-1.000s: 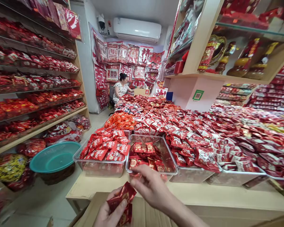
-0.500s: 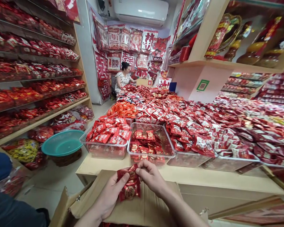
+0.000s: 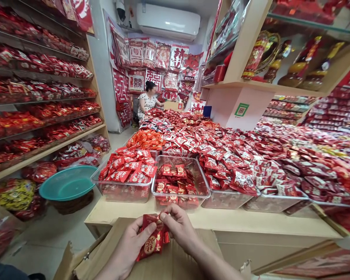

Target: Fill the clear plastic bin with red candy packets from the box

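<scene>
Above a cardboard box (image 3: 113,245), my left hand (image 3: 130,241) is closed on small red candy packets (image 3: 150,245) with round gold prints, thumb on top. My right hand (image 3: 177,225) pinches the upper edge of the same packets between thumb and fingertips. How many packets are held is partly hidden by the fingers. Just beyond my hands, on the counter edge, stands a clear plastic bin (image 3: 181,201) with similar red and gold packets inside.
A clear bin of red packets (image 3: 128,168) stands left, with heaped candy bins (image 3: 230,171) to the right and behind. A teal basin (image 3: 68,182) sits low beside the shelves (image 3: 46,99). One person (image 3: 147,102) sits at the far end. A wooden cabinet (image 3: 251,83) overhangs the right.
The held packets have turned, so a gold-printed face shows lower left. Both hands keep their hold and sit slightly lower and further left in view. The whole view has shifted a little.
</scene>
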Available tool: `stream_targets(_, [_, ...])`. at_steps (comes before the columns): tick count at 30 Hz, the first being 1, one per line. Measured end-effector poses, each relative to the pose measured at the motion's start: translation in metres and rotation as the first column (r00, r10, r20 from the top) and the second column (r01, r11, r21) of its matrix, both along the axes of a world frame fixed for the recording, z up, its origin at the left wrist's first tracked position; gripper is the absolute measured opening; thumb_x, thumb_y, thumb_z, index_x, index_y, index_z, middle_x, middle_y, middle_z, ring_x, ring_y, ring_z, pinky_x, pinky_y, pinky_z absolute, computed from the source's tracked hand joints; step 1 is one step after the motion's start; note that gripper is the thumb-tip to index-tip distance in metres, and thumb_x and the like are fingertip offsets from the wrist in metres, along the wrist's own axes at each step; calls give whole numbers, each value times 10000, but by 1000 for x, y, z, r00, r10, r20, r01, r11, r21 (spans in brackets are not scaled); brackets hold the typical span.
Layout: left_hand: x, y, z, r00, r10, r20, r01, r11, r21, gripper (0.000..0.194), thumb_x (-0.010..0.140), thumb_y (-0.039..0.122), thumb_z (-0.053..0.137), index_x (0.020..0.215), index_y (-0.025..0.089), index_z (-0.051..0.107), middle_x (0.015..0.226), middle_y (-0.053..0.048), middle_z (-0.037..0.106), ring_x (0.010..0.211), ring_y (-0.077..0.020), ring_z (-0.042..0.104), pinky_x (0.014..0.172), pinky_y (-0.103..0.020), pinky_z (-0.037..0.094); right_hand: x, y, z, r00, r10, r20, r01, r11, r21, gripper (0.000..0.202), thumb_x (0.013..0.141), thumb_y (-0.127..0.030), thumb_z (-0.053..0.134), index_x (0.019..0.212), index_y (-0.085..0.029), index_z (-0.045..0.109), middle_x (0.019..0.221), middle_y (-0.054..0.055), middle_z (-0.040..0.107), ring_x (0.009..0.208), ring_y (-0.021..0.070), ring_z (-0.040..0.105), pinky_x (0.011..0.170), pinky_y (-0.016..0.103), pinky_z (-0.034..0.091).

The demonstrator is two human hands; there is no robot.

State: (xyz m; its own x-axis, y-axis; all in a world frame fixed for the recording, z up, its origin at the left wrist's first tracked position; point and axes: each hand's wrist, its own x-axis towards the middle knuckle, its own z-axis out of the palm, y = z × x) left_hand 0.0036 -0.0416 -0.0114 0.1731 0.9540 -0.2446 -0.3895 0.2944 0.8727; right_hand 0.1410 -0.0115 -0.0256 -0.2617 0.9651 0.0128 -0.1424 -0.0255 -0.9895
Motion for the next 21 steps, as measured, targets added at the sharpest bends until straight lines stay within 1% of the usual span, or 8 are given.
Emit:
stream_targets(4, [0,1,-2,998,4,-62,0,999,53,258,665,287,682,900,181,675,850,-46,738,807,-227,660,729,-317,503,-1,-2,1,992,67,-103,-68,998,-1,335,646,-442,656,719,-181,459,553,-73,454,471,49,386,452,168,303])
stream_targets(7, [0,2,-5,996,-11,-87,18,997,81,274,665,287,681,915,176,670,869,-50,732,845,-240,647,740,-324,496,0,-2,-3,994,81,-73,-80,997,25,306,670,-421,641,677,-175,460,536,-70,439,467,52,375,454,175,305])
stream_targets(10, [-2,4,-11,994,-1,-112,9,998,67,253,675,291,672,906,187,665,858,-31,729,821,-217,647,725,-303,494,6,0,-5,999,-20,49,10,980,199,239,737,-377,589,667,-169,497,535,-48,469,467,67,400,440,186,328])
stream_targets(12, [-4,5,-14,991,21,-134,-13,998,55,241,669,294,678,885,186,664,855,-25,725,817,-204,643,724,-287,493,10,1,-5,978,-150,143,75,900,429,144,777,-303,559,724,-169,562,638,2,559,582,107,504,530,219,415])
stream_targets(14, [-5,5,-16,990,40,-137,-32,998,57,267,658,293,689,898,180,659,886,-36,719,856,-209,632,754,-291,489,14,1,-4,945,-250,209,64,771,633,94,802,-213,526,821,-186,615,794,49,611,740,142,565,651,254,464])
stream_targets(16, [-5,4,-16,991,49,-123,-41,997,65,321,654,288,693,952,183,640,935,-46,708,911,-219,616,797,-309,480,16,1,-3,923,-291,252,16,684,730,174,810,-140,494,894,-208,630,885,69,608,808,147,580,691,256,482])
stream_targets(18, [-5,2,-15,992,58,-111,-48,995,88,362,664,275,688,1010,205,610,985,-38,696,952,-212,602,827,-306,469,16,0,-3,912,-314,264,6,654,756,223,802,-94,478,919,-216,624,930,77,590,836,144,582,695,248,492])
stream_targets(21, [-5,1,-14,993,40,-113,-25,991,128,377,678,247,678,1045,232,591,1043,-20,680,986,-194,588,840,-274,461,16,-1,-3,918,-309,247,22,663,748,260,773,-47,459,914,-211,604,977,83,570,915,155,564,748,270,485])
